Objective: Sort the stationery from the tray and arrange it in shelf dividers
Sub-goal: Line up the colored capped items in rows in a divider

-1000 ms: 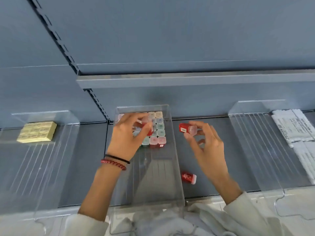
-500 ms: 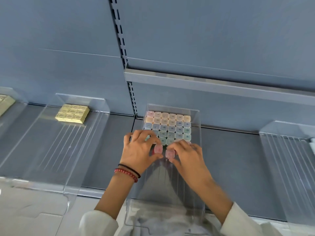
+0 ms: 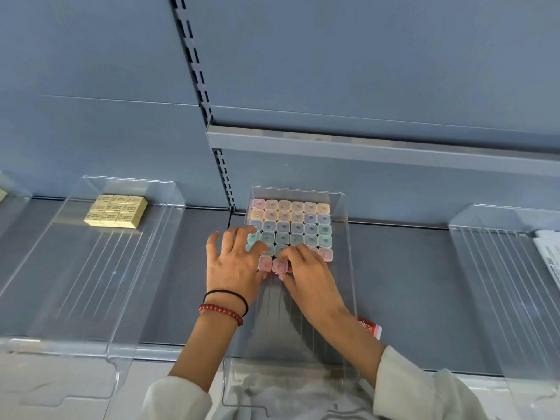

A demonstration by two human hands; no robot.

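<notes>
While I watch from head view, middle divider (image 3: 281, 322) holds capped pieces (image 3: 297, 228) packed in grid at its back end, each upright, long axis vertical, pastel caps facing up. Left hand (image 3: 236, 265) flat, fingers spread over grid's left edge, gripping nothing. Right hand (image 3: 312, 277) curled, pinching front-row pink piece (image 3: 279, 264). Left divider (image 3: 91, 283) holds yellow erasers (image 3: 116, 211); right divider (image 3: 485, 268) holds white packets (image 3: 548, 256). Red piece (image 3: 369, 327) lies on shelf (image 3: 409, 283) beside middle divider.

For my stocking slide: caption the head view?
Left hand touches rows of pastel square-capped pieces in a clear plastic shelf divider while right hand pinches a pink piece into the front row.
</notes>
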